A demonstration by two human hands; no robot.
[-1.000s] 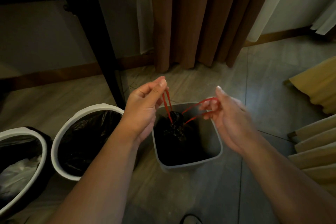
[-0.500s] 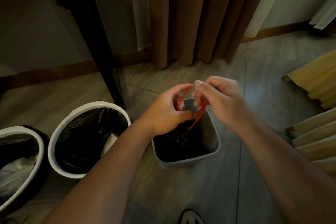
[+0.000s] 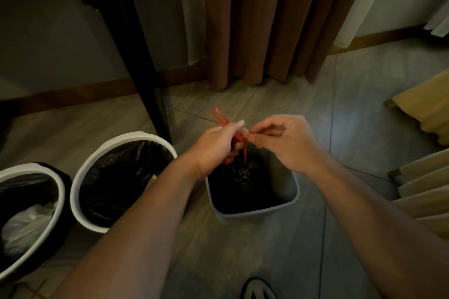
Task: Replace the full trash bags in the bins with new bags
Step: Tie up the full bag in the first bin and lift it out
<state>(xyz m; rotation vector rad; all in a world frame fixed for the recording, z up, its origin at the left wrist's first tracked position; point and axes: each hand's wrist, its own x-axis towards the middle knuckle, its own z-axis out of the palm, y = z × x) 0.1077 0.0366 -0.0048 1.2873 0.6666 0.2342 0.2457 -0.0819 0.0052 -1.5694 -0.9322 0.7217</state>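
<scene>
Drawstring: red, caught between both hands over the far edge of the bin. One loop pokes up and away past the left knuckles. A strand drops almost straight down into the bag.
Bag: black, neck gathered, sitting inside the grey bin, just below the hands.
Left hand: grip closed round the strings, fingers curled, thumb on top.
Right hand: thumb and forefinger pinch the string just beside the left hand.
Arms: both bare forearms reach forward and converge.
Round bins: two on the floor, left of the grey one.
</scene>
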